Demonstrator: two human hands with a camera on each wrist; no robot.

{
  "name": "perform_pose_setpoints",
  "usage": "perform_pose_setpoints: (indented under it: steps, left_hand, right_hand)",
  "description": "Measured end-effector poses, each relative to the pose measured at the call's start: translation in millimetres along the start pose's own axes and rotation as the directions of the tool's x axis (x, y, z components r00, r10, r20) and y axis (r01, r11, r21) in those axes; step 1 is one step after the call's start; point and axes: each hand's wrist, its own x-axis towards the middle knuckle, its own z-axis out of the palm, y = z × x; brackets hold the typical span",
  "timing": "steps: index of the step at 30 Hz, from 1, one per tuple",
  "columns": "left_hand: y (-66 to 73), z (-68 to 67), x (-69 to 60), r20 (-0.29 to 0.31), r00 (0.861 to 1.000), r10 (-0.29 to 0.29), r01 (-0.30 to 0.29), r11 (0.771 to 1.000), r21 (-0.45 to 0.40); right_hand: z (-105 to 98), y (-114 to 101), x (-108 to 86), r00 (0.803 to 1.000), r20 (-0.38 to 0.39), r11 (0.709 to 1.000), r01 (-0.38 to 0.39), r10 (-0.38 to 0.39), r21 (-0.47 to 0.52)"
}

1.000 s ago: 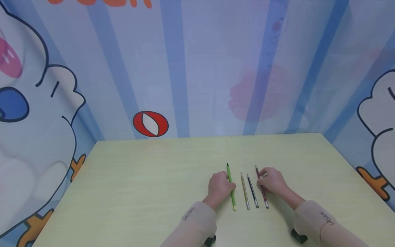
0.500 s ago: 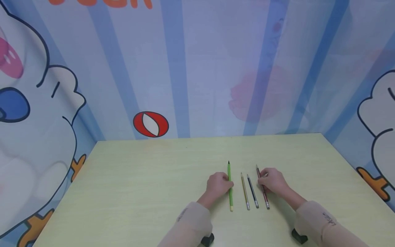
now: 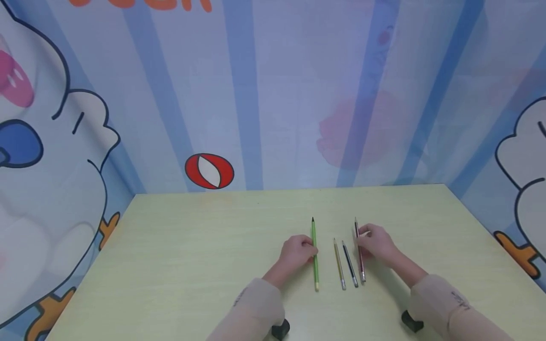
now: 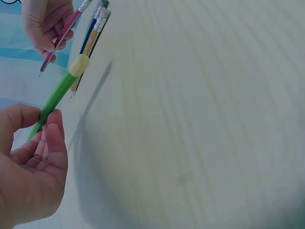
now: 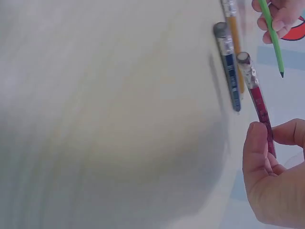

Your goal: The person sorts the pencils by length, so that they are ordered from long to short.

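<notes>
My left hand (image 3: 295, 251) pinches a green pencil (image 3: 314, 265) with a pale yellow end, its dark tip pointing away from me. In the left wrist view the green pencil (image 4: 59, 90) shows a shadow apart from it on the table. A dark red pencil (image 3: 361, 263) with a metal-banded eraser end is pinched between thumb and fingers of my right hand (image 3: 378, 244); the right wrist view shows this red pencil (image 5: 259, 102) tilted. Between the hands, a yellow pencil (image 3: 339, 265) and a dark blue pencil (image 3: 350, 265) lie side by side on the table, untouched.
The pale wooden table (image 3: 204, 255) extends on both sides of the hands. Behind it stands a blue striped backdrop (image 3: 286, 94) with printed cartoon figures. A small black device (image 3: 412, 322) sits under the right sleeve.
The green pencil has shifted left with my left hand, its tip slightly farther away. My right hand has raised the red pencil and turned it more upright in the head view. The middle pencils stay put.
</notes>
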Motion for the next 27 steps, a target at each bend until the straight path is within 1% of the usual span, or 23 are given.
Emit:
perform_pose_setpoints:
  steps: [4,8,13,17,22,27]
  left_hand:
    - [1.9,-9.0,-1.1,0.010,1.000,0.020,-0.019,0.999,-0.033]
    - [4.5,-19.4,-3.0,0.021,0.999,0.040,-0.038,0.997,-0.067]
    - [8.8,-32.0,-8.3,0.040,0.997,0.065,-0.060,0.992,-0.110]
    - [10.9,-40.4,-13.7,0.044,0.996,0.080,-0.075,0.991,-0.110]
    - [11.5,-47.6,-20.1,0.037,0.994,0.103,-0.100,0.992,-0.070]
    - [12.5,-50.6,-28.2,0.035,0.993,0.115,-0.114,0.992,-0.049]
  right_hand:
    - [-1.0,-9.9,-1.3,0.999,0.038,0.995,0.022,-0.026,0.094]
    - [-1.3,-21.4,-5.5,0.994,0.082,0.984,0.059,-0.074,0.166]
    - [2.5,-33.6,-11.0,0.982,0.141,0.960,0.088,-0.129,0.265]
    - [9.3,-41.2,-14.6,0.969,0.178,0.940,0.110,-0.174,0.322]
    - [20.7,-48.8,-18.9,0.954,0.210,0.926,0.130,-0.214,0.354]
    - [34.0,-54.5,-23.1,0.950,0.230,0.929,0.122,-0.211,0.350]
